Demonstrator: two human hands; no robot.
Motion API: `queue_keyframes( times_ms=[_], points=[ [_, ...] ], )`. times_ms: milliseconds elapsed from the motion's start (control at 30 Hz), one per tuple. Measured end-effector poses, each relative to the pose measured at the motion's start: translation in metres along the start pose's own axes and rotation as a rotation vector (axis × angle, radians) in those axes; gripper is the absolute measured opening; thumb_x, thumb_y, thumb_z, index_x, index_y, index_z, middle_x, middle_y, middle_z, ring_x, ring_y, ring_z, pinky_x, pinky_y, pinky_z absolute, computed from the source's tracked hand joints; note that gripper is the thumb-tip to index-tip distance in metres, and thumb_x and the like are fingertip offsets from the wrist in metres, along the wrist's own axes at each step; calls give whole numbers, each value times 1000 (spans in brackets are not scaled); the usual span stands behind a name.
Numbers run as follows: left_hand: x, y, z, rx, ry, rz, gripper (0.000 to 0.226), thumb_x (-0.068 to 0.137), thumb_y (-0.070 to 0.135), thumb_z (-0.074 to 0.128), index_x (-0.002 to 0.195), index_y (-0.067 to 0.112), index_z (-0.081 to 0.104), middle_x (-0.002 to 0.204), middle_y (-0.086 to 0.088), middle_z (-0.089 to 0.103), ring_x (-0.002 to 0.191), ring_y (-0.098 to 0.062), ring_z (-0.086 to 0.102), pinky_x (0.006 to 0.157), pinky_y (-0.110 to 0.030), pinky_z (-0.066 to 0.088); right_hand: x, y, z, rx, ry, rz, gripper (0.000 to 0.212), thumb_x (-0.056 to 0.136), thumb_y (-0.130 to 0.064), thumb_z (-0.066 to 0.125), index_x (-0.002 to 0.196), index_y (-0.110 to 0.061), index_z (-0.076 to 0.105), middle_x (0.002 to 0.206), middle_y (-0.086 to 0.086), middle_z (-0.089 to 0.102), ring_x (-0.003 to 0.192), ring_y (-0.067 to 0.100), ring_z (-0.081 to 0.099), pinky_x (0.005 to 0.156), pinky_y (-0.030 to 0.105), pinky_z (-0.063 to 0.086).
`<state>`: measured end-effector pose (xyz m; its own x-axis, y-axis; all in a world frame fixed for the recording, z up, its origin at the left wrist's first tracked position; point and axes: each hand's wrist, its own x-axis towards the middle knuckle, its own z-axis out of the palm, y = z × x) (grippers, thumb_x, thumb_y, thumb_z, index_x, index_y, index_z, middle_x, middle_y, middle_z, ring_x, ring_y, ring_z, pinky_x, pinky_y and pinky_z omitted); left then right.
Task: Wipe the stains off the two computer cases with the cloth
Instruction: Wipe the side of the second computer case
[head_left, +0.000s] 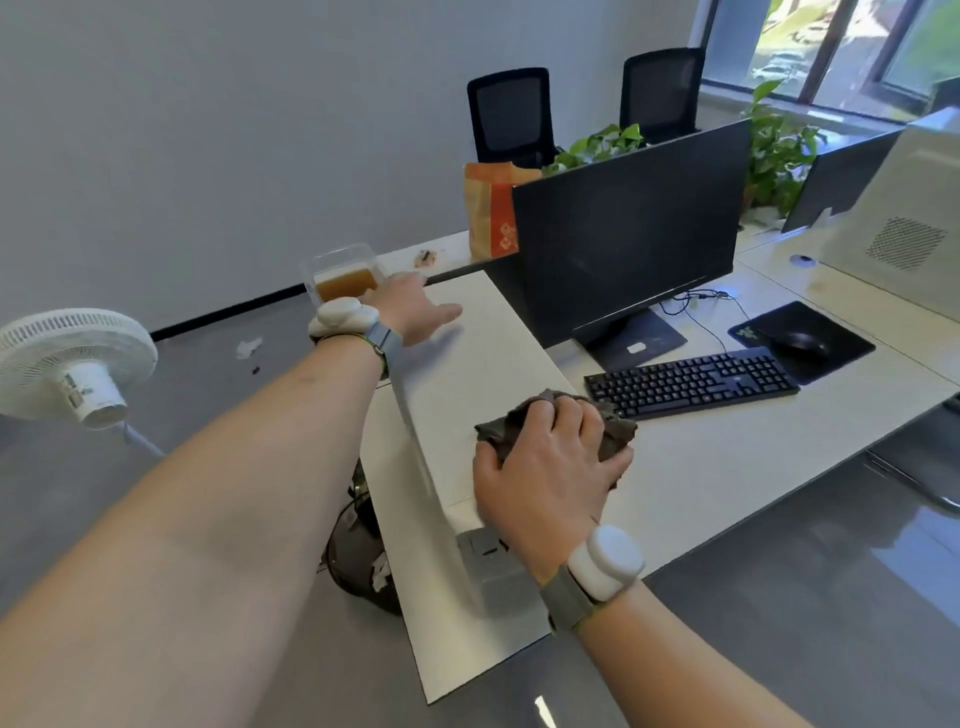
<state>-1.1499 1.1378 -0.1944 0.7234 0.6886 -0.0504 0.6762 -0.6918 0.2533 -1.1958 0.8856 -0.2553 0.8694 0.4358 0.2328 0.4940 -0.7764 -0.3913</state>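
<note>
A white computer case (483, 358) stands on the desk's left end, its top face toward me. My right hand (545, 467) presses a crumpled dark brown cloth (618, 434) onto the near right part of the case's top. At the far left edge of that top rests my left hand (410, 309), flat with its fingers spread and nothing in it. A second white case (904, 228) with a vent grille stands at the right, on the neighbouring desk. Both wrists carry white devices on grey straps.
A black monitor (628, 234), keyboard (691, 382) and mouse (802, 343) on a black pad sit right of the first case. Behind are an orange paper bag (488, 213), a clear box of brown liquid (345, 278), plants and two chairs. A white fan (72, 358) and a bin (358, 556) stand on the floor at left.
</note>
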Motion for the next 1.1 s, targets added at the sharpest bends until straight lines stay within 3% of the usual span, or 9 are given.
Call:
queue_keyframes(
  times_ms=[233,333,433,667,767,867,1000,1100],
  points=[
    [23,-3,18,101,13,40,77,93,73,47,132,7,56,135,-12,60,122,-36,57,93,-42,42,-9,17,12,184,227,-139,29,77,-45,59,92,-23,73,118,-2,67,130,22,52,113,65,26],
    [28,-6,24,131,48,37,85,83,81,47,124,8,60,128,-15,61,115,-36,60,95,-45,49,-7,20,16,259,284,-163,23,76,-38,60,87,-24,75,114,-4,69,128,21,56,113,63,28],
    [28,-6,28,191,92,14,97,74,87,38,131,11,57,132,-14,59,121,-36,57,101,-47,45,-2,21,18,274,293,-178,22,77,-36,58,86,-25,75,112,-5,70,127,21,57,112,63,29],
    [31,-12,22,245,57,-115,101,63,96,40,131,22,54,130,-15,58,118,-39,57,98,-50,45,20,36,15,272,217,-234,19,76,-35,59,84,-27,73,110,-8,70,123,17,58,116,58,29],
    [18,-13,15,294,33,-160,95,73,94,42,141,28,47,138,-17,53,125,-41,52,103,-49,37,39,54,8,304,168,-319,13,75,-32,61,82,-26,71,105,-12,68,114,14,59,114,54,32],
    [0,-18,14,338,10,-191,85,82,91,32,146,35,44,148,-20,45,132,-45,45,108,-51,32,66,70,-2,314,96,-380,15,77,-33,57,82,-26,69,106,-14,68,113,13,59,115,47,32],
    [-20,-26,16,376,25,-258,98,72,96,15,135,33,55,143,-19,51,126,-45,49,99,-54,35,105,92,-9,235,-67,-524,13,84,-35,56,90,-28,65,113,-13,63,115,14,54,110,38,34],
    [-33,-28,15,362,-1,-303,101,72,95,12,136,30,57,143,-20,51,127,-46,49,100,-55,36,131,104,-11,142,-115,-612,16,88,-36,51,95,-27,63,115,-11,60,112,17,53,104,38,40]
  ],
)
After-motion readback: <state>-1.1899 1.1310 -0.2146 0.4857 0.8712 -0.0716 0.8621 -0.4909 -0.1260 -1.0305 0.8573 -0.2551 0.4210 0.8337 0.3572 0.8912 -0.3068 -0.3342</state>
